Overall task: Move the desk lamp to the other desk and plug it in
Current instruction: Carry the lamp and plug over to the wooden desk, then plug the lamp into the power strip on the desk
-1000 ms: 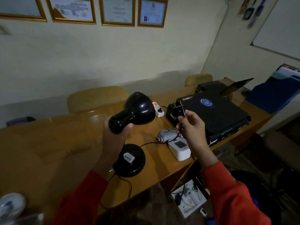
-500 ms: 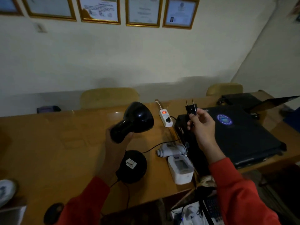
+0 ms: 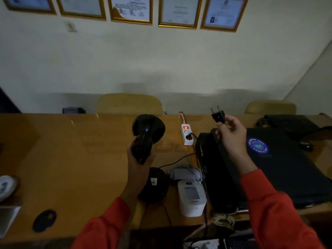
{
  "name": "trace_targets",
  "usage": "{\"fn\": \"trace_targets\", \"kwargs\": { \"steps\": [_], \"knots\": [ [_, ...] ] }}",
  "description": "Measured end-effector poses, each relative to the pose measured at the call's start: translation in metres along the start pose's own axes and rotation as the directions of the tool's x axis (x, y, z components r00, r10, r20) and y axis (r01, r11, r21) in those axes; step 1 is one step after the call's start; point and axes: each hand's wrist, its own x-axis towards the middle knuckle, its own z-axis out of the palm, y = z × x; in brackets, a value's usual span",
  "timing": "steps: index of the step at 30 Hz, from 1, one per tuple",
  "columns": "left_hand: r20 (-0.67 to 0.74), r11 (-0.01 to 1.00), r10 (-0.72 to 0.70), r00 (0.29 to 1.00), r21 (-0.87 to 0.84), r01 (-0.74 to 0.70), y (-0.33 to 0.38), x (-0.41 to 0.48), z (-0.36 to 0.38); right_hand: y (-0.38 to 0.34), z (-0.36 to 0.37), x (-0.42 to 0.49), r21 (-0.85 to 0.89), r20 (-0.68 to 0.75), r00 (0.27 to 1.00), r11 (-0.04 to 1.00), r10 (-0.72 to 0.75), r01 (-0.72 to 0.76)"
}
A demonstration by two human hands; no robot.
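The left hand (image 3: 138,155) is closed around the neck of the black desk lamp (image 3: 147,130), and the lamp's round base (image 3: 154,185) sits on the counter (image 3: 71,150) just below. The right hand (image 3: 231,135) pinches the plug (image 3: 218,116) with its two pins up, probably to aim it at the white power strip (image 3: 186,134) (red switch lit, one socket already taken), which lies between both hands.
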Motion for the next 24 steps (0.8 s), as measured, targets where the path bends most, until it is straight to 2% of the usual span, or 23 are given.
{"fn": "trace_targets", "kwargs": {
  "steps": [5, 14, 21, 24],
  "knots": [
    [0.025, 1.000, -0.001, 1.000, 0.002, 0.001, -0.014, -0.013, 0.009, 0.009, 0.005, 0.003, -0.028, 0.056, 0.998, 0.999, -0.036, 0.038],
    [0.043, 0.994, -0.026, 0.999, 0.104, 0.021, -0.035, -0.034, 0.006, 0.028, 0.014, 0.003, -0.018, 0.173, 0.985, 1.000, 0.019, -0.016],
    [0.133, 0.985, -0.114, 0.985, 0.147, 0.094, -0.034, -0.023, 0.005, 0.041, 0.023, 0.005, -0.009, 0.180, 0.980, 0.996, 0.084, -0.084],
    [0.268, 0.970, -0.188, 0.945, 0.204, 0.135, -0.038, -0.018, -0.010, 0.042, 0.027, 0.012, -0.015, 0.182, 0.977, 0.994, 0.107, -0.106]
  ]
}}
